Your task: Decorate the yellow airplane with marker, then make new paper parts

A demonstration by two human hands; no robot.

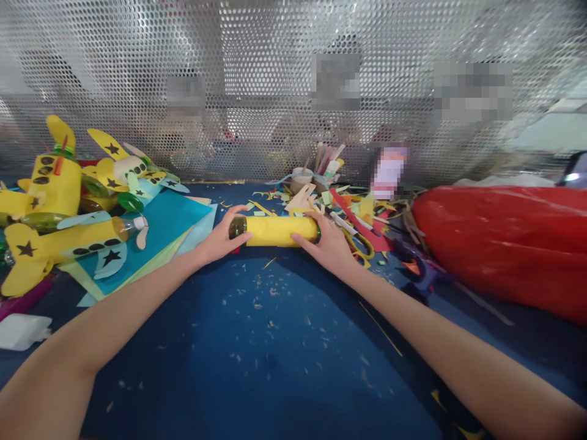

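Observation:
A plastic bottle wrapped in yellow paper lies sideways between my two hands, just above or on the blue table. My left hand grips its left end, where dark green plastic shows past the paper. Around the right end my right hand is curled, thumb on the yellow paper and fingers behind. Paper scraps lie just behind the bottle. To the left rests a stack of coloured paper sheets, close to my left forearm.
Bottle aeroplanes with yellow paper and black stars crowd the left side. A white bottle lies at the left edge. A big red bag fills the right. Behind stand a cup of sticks and a perforated metal screen.

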